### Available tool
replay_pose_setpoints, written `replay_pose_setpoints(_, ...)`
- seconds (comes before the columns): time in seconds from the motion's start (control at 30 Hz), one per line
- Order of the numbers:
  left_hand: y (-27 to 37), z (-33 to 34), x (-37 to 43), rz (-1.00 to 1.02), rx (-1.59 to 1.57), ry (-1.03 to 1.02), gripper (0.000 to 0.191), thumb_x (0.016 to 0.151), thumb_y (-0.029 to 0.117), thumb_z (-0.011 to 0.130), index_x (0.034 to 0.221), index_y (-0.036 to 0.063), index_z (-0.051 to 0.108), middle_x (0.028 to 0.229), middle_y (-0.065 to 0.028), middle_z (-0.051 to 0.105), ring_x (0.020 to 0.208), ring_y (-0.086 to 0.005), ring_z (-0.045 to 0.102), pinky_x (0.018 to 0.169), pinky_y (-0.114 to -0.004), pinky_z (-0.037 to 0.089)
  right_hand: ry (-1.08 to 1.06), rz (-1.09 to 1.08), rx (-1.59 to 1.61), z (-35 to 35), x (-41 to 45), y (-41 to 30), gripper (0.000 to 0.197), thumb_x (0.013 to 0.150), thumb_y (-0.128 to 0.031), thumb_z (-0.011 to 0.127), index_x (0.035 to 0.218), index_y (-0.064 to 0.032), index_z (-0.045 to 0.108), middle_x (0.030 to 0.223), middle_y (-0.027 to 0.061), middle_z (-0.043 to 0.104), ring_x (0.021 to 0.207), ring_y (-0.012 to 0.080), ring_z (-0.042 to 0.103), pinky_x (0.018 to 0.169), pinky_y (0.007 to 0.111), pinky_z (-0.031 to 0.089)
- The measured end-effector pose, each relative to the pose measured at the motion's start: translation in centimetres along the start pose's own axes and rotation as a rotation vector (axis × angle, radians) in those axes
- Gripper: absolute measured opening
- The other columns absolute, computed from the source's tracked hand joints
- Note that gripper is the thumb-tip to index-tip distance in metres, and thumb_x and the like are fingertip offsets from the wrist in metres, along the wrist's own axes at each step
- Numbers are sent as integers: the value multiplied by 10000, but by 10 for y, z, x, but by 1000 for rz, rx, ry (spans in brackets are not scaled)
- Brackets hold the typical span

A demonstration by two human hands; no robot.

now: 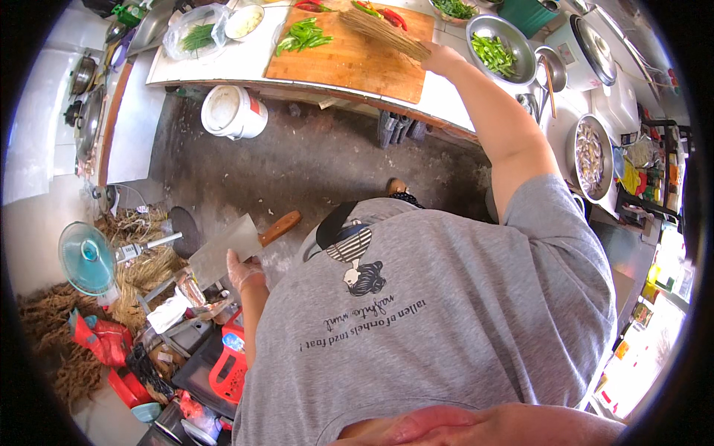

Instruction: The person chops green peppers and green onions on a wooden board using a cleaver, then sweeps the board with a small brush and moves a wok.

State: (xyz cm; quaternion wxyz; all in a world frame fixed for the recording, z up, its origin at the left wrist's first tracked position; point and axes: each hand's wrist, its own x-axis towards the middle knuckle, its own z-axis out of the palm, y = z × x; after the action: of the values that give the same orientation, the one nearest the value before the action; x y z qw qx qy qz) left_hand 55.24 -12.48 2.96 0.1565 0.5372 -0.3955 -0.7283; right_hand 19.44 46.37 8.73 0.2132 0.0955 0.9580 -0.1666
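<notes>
My left hand (245, 268), in a thin clear plastic glove, pinches the blade of a cleaver (231, 245) at my left side. Its wooden handle (280, 227) points away from my palm, over the floor. With my right arm stretched forward, my right hand (443, 58) grips one end of a brush of thin bamboo strips (385, 34). The brush lies across the wooden cutting board (357, 72). Sliced green peppers (304, 37) are heaped on the board's left part. Red chili peppers (393, 18) show behind the brush.
Right of the board stand a metal bowl of cut green vegetables (493, 54) and a pan of small fish or shrimp (590, 159). A plastic bag with chives (196, 38) and a white bowl (244, 23) are at left. Below sit a white bucket (234, 112) and a fan (87, 258).
</notes>
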Motion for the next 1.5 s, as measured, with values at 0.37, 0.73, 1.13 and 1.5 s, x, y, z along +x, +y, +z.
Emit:
replay_pose_setpoints(0.37, -2, 17, -26, 20, 52, 49, 271, 896, 316, 647, 1073, 114, 613, 1013, -3, 660, 841, -175, 606, 634, -314, 439, -68, -132, -352, -42, -32, 5, 751, 801, -156, 598, 1476, -380, 355, 1148, 55, 681, 963, 216, 671, 823, 383, 545)
replay_pose_setpoints(0.73, -7, 14, -2, -7, 12, -36, 277, 904, 319, 633, 1089, 116, 607, 1038, 2, 659, 886, -170, 619, 660, -318, 448, -86, -23, -55, -4, -82, 87, 818, 731, -166, 637, 1486, -321, 364, 1090, 141, 680, 909, 248, 662, 803, 363, 530)
replay_pose_setpoints(1.13, 5, 35, 3, 37, -54, -10, 223, 898, 313, 642, 999, 116, 615, 902, -11, 665, 682, -179, 578, 548, -326, 428, -58, -167, 18, 3, -122, 13, 755, 727, -244, 664, 1448, -236, 440, 1151, 176, 664, 1034, 306, 647, 891, 392, 513)
replay_pose_setpoints(1.5, -3, 16, -16, 15, -55, 32, 280, 899, 286, 655, 1087, 83, 616, 1032, -29, 672, 874, -199, 641, 649, -319, 484, 73, -89, -299, -27, -17, -57, 706, 801, -218, 599, 1463, -335, 385, 1199, 58, 664, 1092, 231, 637, 890, 405, 526)
